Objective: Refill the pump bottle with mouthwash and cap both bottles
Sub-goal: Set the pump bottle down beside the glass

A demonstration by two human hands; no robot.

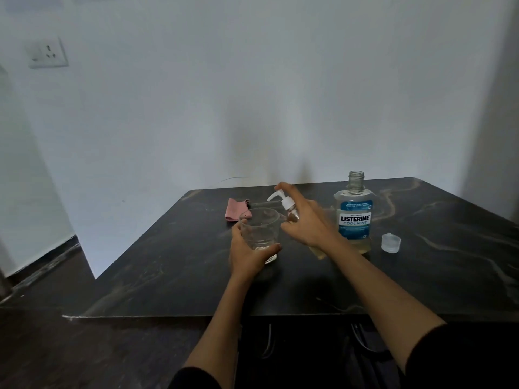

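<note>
Pump bottle (292,213): small and clear, white pump head with its spout pointing left; stands upright near the middle of the surface, toward the far edge, mostly hidden behind the right hand; yellowish liquid shows low down at the wrist.
Right hand (304,220): curled round the pump bottle's body, index finger raised over the pump top.
Left hand (248,252): fingers and thumb wrapped round a clear glass (259,234) – the glass sits just left of the pump bottle, under the spout.
Mouthwash bottle (354,217): upright just right of the pump bottle, neck open, pale yellowish liquid in the lower part.
Cap (391,242): translucent, lying on the surface right of the mouthwash bottle, apart from it.
Writing: blue label reads "LISTERINE COOL MINT"; the smaller print is too fine to read.
Pink cloth (234,210): folded, behind the glass toward the far left corner.
Surface (168,276): dark, marble-veined – bare along the near edge and across the right side; far edge meets a pale wall.
</note>
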